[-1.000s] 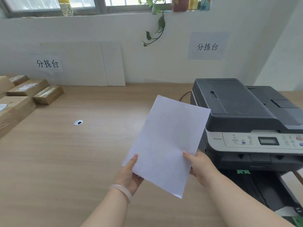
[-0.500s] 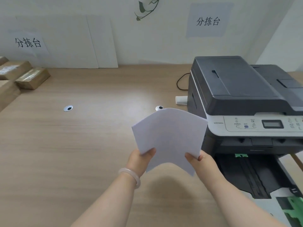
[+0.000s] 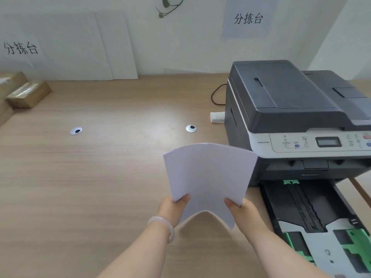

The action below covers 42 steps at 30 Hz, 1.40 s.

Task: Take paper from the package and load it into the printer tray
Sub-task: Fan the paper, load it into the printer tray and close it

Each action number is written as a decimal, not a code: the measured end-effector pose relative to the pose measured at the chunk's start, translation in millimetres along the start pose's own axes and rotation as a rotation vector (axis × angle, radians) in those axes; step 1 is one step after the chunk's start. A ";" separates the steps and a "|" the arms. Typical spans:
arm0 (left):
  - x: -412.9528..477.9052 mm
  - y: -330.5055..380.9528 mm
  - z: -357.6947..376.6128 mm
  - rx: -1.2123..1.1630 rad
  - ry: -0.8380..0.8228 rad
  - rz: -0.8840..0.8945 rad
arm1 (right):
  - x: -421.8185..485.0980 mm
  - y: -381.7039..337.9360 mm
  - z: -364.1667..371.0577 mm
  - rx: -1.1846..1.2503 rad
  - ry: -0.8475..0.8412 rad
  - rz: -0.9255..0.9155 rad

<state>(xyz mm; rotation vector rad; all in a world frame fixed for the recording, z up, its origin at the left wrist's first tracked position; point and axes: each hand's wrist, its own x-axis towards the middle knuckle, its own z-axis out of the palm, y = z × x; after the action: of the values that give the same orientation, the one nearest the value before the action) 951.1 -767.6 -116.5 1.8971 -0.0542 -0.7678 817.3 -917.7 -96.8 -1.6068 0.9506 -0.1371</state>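
Observation:
A thin stack of white paper (image 3: 208, 175) is held above the wooden table, bowed upward in the middle. My left hand (image 3: 172, 207) pinches its near left edge and my right hand (image 3: 243, 211) pinches its near right edge. To the right stands a dark grey and white printer (image 3: 291, 109). Its black paper tray (image 3: 313, 213) is pulled out toward me, with green guides and no paper visible inside. The paper hangs just left of the tray. No paper package is in view.
The wooden table (image 3: 80, 187) has two round cable grommets (image 3: 76, 130) (image 3: 191, 128). Brown cardboard boxes (image 3: 28, 94) sit at the far left. A white adapter (image 3: 216, 117) and a cable lie behind the printer's left side. White boards lean on the wall.
The paper has come down from a raised, tilted hold to a lower, bowed one near the tray. The view has tipped downward, so more of the open tray shows.

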 end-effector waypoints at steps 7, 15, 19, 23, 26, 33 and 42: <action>-8.6 83.9 -42.8 -0.139 0.002 0.186 | -4.7 -88.7 -22.7 -0.045 0.028 -0.168; -50.9 160.8 -59.7 -0.302 -0.177 0.313 | -43.7 -158.3 -58.2 0.121 0.161 -0.326; -71.4 167.6 -44.6 -0.310 -0.222 0.311 | -62.6 -152.6 -81.3 0.041 0.248 -0.349; -103.0 163.2 -17.2 -0.288 -0.262 0.310 | -79.7 -127.7 -113.1 0.038 0.284 -0.332; -134.1 153.6 15.2 -0.280 -0.269 0.298 | -95.9 -97.3 -142.8 0.047 0.290 -0.301; -201.9 115.4 127.4 -0.280 -0.277 0.207 | -140.4 -14.9 -242.0 0.038 0.313 -0.246; -228.8 56.6 243.8 -0.186 -0.330 0.025 | -161.4 77.1 -336.7 -0.011 0.313 -0.080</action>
<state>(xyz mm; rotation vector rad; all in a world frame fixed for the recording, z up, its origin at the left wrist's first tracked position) 657.0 -906.3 -20.3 1.5772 -0.2053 -1.0264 482.0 -1072.0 -1.1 -1.6638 1.1262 -0.4502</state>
